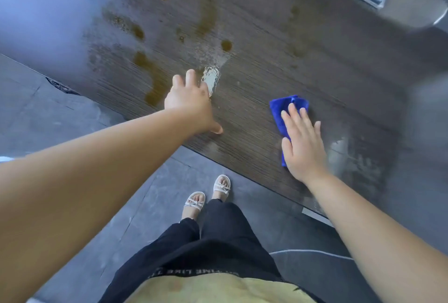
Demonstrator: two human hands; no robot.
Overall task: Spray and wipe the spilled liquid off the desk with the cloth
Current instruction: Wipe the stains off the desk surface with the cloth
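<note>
Brown spilled liquid (155,77) streaks a dark wooden desk (266,43). Right hand (303,142) presses flat, fingers spread, on a blue cloth (281,111) near the front edge; left hand (189,101) rests open beside the stains. Wiping is under way; next, likely sweeping the cloth left across them.

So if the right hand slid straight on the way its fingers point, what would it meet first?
The right hand lies flat on the blue cloth; beyond that, bare desk, then likely the faint brown stain, though depth is unclear.
</note>
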